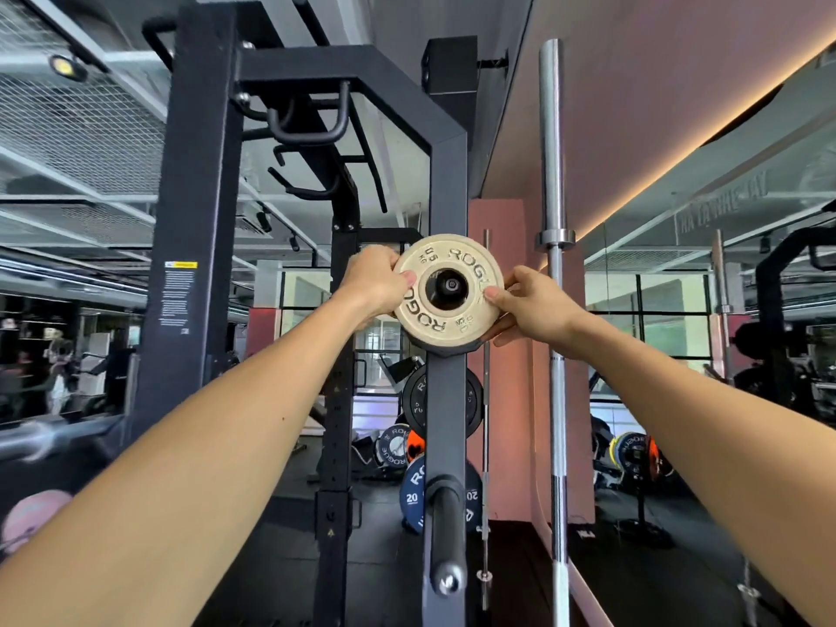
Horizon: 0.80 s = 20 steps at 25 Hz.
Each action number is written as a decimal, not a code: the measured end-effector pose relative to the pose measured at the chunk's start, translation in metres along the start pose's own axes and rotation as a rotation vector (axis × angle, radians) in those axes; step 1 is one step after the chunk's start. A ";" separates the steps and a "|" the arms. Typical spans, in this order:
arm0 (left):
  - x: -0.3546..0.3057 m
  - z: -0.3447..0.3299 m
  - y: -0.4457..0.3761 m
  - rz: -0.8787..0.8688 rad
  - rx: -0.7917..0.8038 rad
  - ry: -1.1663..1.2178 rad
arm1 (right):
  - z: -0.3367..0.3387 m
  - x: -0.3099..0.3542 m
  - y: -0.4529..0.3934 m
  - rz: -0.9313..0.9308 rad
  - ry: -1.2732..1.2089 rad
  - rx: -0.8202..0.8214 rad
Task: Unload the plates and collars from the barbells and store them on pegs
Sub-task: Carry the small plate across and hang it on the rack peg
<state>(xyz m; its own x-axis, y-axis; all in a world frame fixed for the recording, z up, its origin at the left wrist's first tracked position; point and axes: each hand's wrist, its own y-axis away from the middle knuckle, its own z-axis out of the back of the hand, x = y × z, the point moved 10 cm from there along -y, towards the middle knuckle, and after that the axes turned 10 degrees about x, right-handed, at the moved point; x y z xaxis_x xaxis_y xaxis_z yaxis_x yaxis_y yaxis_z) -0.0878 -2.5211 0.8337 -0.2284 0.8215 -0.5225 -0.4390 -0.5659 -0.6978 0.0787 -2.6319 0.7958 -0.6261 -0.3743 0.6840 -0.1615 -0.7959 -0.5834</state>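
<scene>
A small cream Rogue plate sits on an upper peg of the dark rack upright, its centre hole around the peg's end. My left hand grips the plate's left rim, thumb on its face. My right hand grips the right rim, thumb on the face and fingers behind. A black plate edge shows just behind and below the cream one. Lower on the upright hang a black plate and a blue 20 plate. An empty peg juts toward me at the bottom.
A chrome barbell stands upright to the right, with a thinner bar beside the pink wall. More coloured plates lie on the floor behind. Another rack post rises at left. Mirrors line the right side.
</scene>
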 end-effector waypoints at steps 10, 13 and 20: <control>0.019 0.152 0.121 0.174 -0.098 -0.131 | -0.134 0.093 0.029 0.089 -0.144 0.204; 0.039 0.201 0.145 0.206 -0.124 -0.152 | -0.184 0.117 0.027 0.102 -0.189 0.247; 0.101 0.338 0.203 0.246 -0.164 -0.252 | -0.335 0.186 0.007 0.144 -0.221 0.375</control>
<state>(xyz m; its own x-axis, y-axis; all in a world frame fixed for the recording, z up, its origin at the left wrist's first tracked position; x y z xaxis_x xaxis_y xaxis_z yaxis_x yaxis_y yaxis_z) -0.4935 -2.5294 0.8051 -0.5250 0.6400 -0.5611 -0.2047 -0.7348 -0.6466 -0.2949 -2.5478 0.7724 -0.4372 -0.5541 0.7084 0.2282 -0.8302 -0.5086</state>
